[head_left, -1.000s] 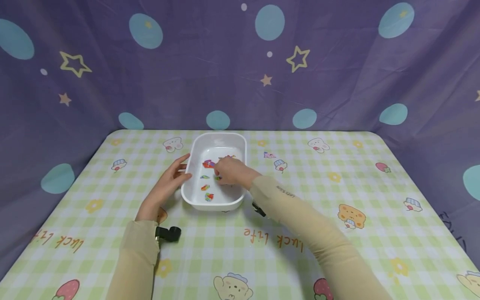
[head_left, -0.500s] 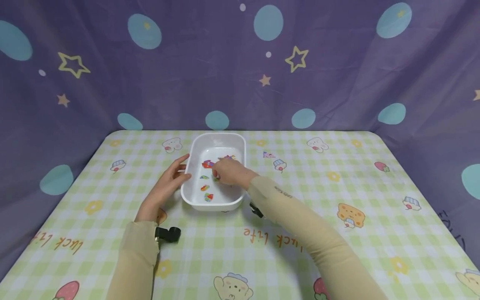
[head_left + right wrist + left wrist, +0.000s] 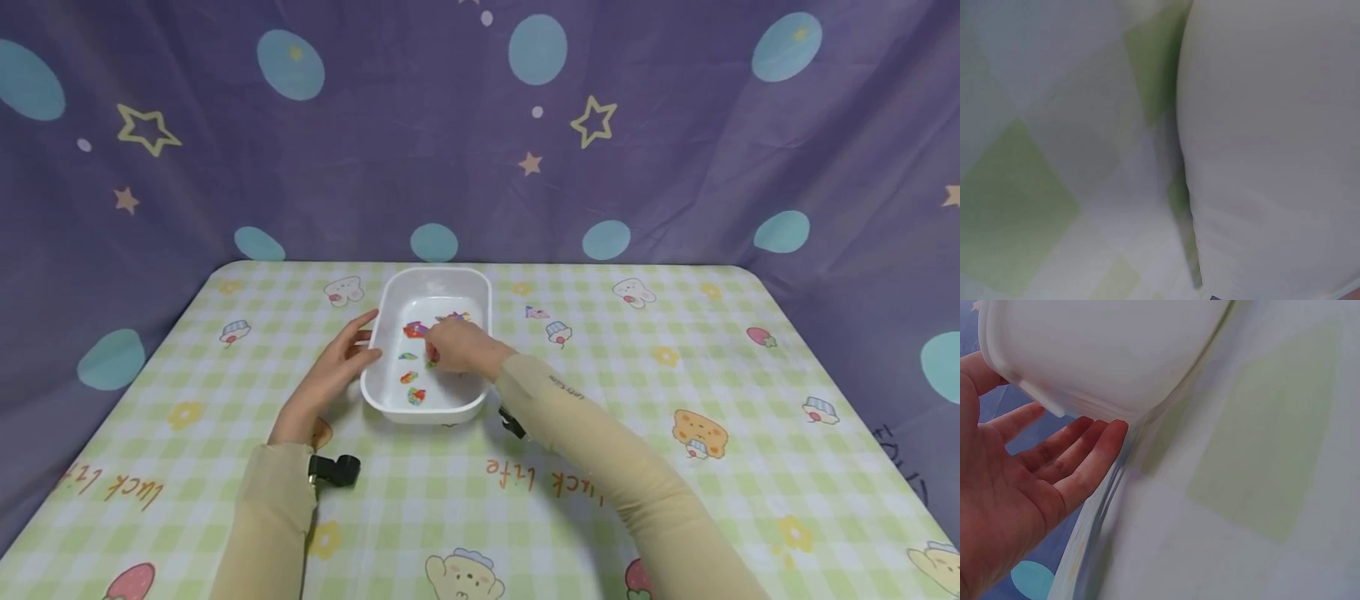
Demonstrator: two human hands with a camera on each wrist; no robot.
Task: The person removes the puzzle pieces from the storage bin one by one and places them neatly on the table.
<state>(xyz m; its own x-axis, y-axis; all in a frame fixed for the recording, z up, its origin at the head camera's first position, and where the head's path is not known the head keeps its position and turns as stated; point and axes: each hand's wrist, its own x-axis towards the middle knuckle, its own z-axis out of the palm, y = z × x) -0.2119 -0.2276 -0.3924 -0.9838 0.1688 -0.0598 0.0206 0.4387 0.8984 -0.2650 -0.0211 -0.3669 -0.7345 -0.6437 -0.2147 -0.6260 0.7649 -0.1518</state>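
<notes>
Left hand [image 3: 325, 382] loosely spread, I touch the white tub [image 3: 453, 398] beside it, probably light and stiff, best held by the rim [image 3: 426, 415]. My right hand [image 3: 463, 345] curls inside, holding what I can't tell; just left of it lie colourful pieces [image 3: 416, 331], likely thin, best edge-pinched.

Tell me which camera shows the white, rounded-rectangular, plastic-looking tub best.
The head view: it shows nearly the whole white tub, rim and inside included, though the right hand covers part. The left wrist view shows only part of its outer wall, beside the left hand; the right wrist view, only a close stretch of outer wall.
</notes>
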